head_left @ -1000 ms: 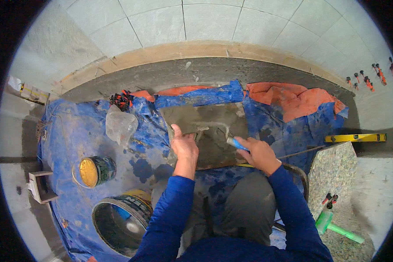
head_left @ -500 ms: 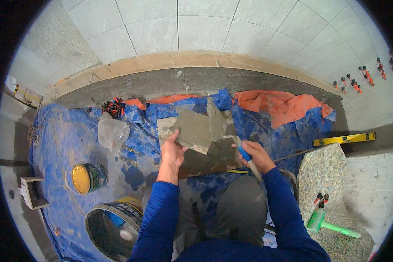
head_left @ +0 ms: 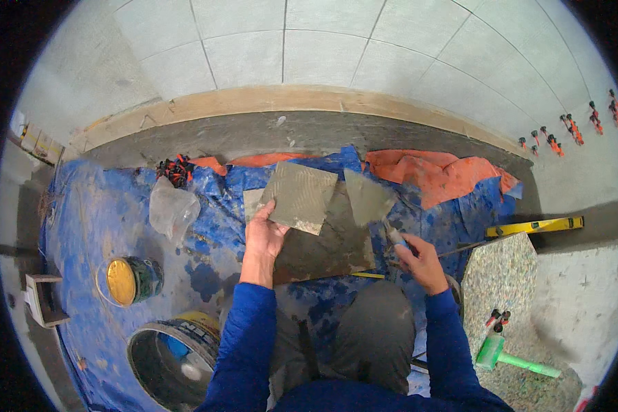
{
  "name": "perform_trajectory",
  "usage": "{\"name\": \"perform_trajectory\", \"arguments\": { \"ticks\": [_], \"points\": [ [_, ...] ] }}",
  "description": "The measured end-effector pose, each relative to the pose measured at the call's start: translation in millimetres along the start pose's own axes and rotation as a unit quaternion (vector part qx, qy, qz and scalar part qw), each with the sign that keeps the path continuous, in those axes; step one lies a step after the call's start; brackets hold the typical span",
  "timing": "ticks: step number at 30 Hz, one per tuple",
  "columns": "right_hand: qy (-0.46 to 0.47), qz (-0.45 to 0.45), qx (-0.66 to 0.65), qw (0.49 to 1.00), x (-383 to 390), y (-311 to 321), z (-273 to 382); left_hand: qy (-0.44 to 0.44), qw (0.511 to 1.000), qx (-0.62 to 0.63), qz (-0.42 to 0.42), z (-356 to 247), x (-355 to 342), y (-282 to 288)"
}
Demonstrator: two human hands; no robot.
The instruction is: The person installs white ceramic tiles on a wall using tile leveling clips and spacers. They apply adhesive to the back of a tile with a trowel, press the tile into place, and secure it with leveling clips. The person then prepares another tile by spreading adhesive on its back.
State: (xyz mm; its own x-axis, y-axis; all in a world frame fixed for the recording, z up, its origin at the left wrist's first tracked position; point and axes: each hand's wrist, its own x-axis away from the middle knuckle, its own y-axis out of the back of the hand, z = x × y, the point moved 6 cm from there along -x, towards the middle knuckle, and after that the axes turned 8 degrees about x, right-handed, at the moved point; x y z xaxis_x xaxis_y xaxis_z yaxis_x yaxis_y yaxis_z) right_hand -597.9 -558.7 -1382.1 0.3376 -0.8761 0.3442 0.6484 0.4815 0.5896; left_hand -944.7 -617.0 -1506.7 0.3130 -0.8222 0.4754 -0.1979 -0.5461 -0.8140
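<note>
My left hand [head_left: 264, 237] grips the lower left edge of a small square tile [head_left: 301, 194], raised and tilted. Grey mortar with comb ridges coats its upward face, and the lower edge looks rough. My right hand [head_left: 424, 265] is closed round the handle of a pointing trowel [head_left: 368, 197]. The trowel's broad blade, smeared with mortar, sits just right of the tile, with a gap between them. Under both lies a larger mortar-stained slab [head_left: 329, 254] on the blue tarp, partly hidden by the tile and blade.
A big bucket [head_left: 144, 357] and a smaller yellow-topped bucket [head_left: 122, 281] stand at left. A clear plastic bag [head_left: 174, 211] lies beside black-and-red clips [head_left: 176, 170]. At right are a yellow spirit level [head_left: 535, 226], a speckled foam pad [head_left: 501, 275] and a green mallet [head_left: 491, 351]. A wooden batten [head_left: 254, 98] runs along the tiled wall.
The trowel blade has swung away from the tile to the right, and my right hand has moved right and slightly down. The tile has turned a little and shifted slightly upward in my left hand.
</note>
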Motion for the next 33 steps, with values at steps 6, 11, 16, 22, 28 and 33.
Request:
{"name": "perform_trajectory", "arguments": {
  "ticks": [6,11,16,22,28,33],
  "points": [
    [0.292,-0.143,0.155,0.933,-36,-44,30,0.104,0.99,0.066,-0.062,40,7,-3],
    [0.229,0.005,0.22,0.948,-52,-86,-15,0.058,0.984,0.129,-0.108,36,38,-14],
    [0.15,-0.029,0.188,0.97,13,-40,-9,-0.109,0.983,0.104,-0.105,-41,106,-54],
    [0.12,0.026,0.053,0.991,112,46,98,-0.042,0.979,0.131,-0.149,-74,257,-111],
    [0.019,0.061,0.182,0.981,216,108,185,-0.058,0.97,0.202,-0.125,-103,442,-205],
    [0.088,0.089,0.246,0.961,259,143,211,-0.117,0.958,0.227,-0.129,-156,589,-236]
  ]
}}
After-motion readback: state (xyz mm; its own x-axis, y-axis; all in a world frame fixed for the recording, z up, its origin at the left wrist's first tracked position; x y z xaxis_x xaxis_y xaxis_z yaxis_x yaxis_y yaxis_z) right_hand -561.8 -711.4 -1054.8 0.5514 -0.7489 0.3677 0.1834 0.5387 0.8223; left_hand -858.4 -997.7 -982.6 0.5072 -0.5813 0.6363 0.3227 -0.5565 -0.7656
